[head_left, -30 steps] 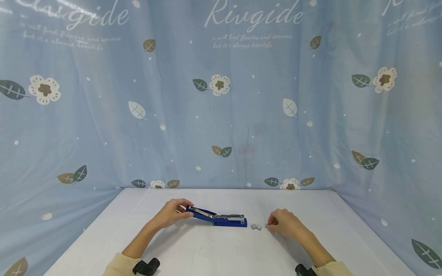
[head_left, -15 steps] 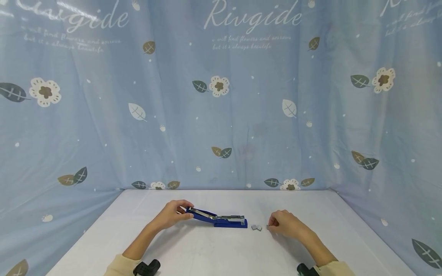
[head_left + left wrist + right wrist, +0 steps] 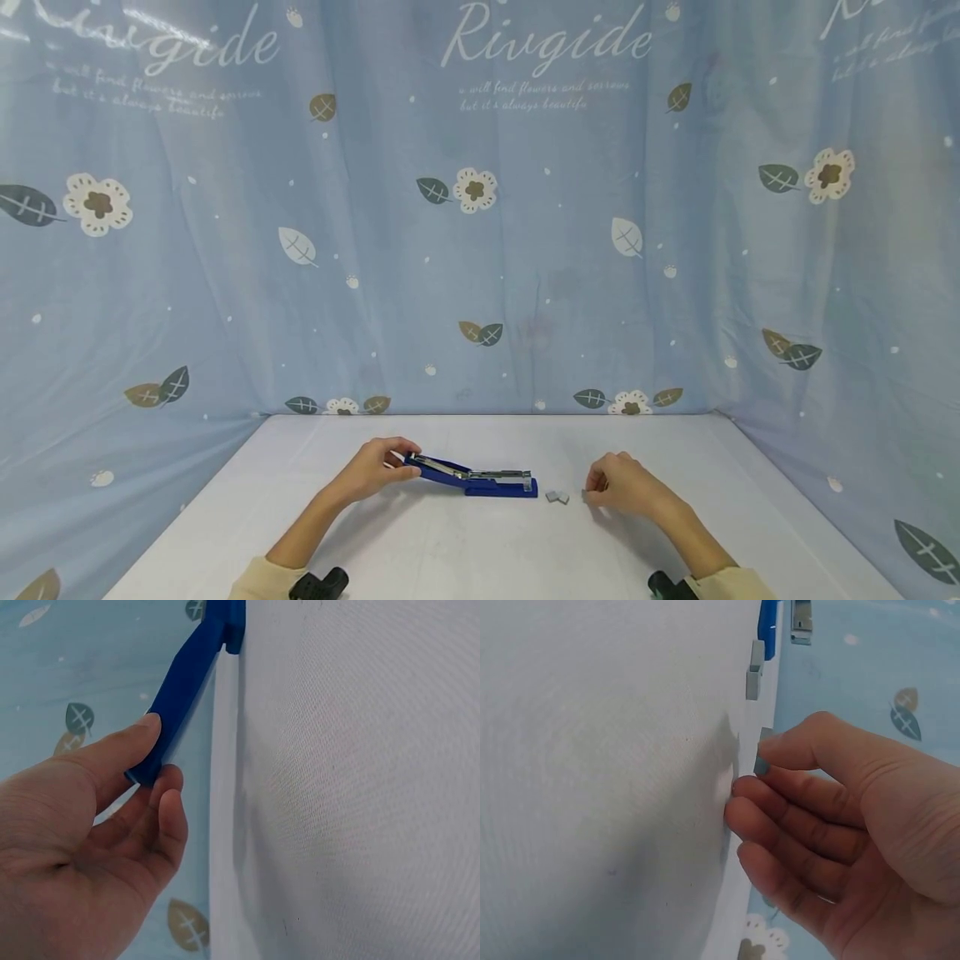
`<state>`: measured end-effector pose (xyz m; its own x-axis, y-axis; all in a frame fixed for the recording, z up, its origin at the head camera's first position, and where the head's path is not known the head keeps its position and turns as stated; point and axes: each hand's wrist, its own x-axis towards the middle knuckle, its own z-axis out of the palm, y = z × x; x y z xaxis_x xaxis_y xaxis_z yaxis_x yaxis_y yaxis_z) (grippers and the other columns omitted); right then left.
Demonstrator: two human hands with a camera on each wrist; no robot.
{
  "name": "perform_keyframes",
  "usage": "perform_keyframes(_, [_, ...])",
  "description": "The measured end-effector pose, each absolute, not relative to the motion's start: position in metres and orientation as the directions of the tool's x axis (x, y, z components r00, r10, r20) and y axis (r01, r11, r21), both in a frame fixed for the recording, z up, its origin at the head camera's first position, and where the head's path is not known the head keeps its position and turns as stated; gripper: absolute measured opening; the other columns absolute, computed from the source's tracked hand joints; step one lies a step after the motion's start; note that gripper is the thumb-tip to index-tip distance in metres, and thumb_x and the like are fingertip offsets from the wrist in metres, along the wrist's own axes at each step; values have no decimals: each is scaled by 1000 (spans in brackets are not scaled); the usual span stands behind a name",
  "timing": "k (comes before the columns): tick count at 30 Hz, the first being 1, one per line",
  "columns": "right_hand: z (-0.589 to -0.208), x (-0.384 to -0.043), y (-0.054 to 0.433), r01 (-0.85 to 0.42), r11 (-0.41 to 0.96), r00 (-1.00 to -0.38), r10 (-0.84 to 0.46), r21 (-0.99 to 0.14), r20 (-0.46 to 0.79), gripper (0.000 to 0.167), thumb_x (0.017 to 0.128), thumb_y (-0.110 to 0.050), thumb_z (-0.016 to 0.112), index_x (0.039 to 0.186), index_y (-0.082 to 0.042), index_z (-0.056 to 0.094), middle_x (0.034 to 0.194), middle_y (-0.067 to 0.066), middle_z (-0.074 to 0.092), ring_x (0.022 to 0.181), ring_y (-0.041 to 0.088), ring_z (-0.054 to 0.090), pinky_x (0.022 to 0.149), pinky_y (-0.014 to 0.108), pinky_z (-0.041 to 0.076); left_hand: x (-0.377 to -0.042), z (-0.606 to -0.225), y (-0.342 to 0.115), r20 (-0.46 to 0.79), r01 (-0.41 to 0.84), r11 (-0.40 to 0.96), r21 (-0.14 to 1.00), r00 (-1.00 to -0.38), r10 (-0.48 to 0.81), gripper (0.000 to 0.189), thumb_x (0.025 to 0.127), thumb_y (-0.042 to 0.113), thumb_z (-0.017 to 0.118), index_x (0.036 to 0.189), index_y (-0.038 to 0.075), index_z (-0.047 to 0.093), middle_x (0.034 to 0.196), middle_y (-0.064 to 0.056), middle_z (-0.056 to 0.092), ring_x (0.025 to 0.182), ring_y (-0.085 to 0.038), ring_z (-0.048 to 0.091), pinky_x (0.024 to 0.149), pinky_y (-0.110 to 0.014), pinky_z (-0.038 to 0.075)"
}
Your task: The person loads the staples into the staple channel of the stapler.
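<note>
A blue stapler (image 3: 501, 490) lies on the white table with its top folded back to the left and its metal magazine exposed. My left hand (image 3: 371, 471) pinches the end of the raised top between thumb and fingers; the left wrist view shows the thumb on the blue top (image 3: 184, 682). To the right of the stapler lie small grey staple strips (image 3: 557, 497). Beyond them, my right hand (image 3: 626, 486) pinches another short grey staple strip (image 3: 766, 735) between thumb and index finger, close over the table, its other fingers loosely curled. The fingertips partly hide this strip.
The white table (image 3: 465, 550) reaches back to a blue curtain (image 3: 480, 250) printed with leaves and flowers, which also closes off both sides. A black wrist camera (image 3: 321, 583) sits on the left forearm and a similar one (image 3: 670, 586) on the right.
My right hand has shifted slightly right with the staple strip, away from the strips on the table. The left hand and the stapler stay in place; the head view has tilted up a little.
</note>
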<state>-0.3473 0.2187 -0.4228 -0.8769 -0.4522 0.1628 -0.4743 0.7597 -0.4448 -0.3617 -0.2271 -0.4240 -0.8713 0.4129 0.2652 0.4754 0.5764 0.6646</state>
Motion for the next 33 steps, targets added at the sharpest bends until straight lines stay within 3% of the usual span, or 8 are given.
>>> perform_keyframes(33, [-417,-355,220,-547,711,-837,-459,-442,297,7,80,-11,77,78,-15,72,71,-9,70,63,-3,59,60,19,49,-362,-424,-226,259,466,584,664,-877,406,36,90,25,71,119,4,66,110,-10,69,85,-12,64,68,-23,50])
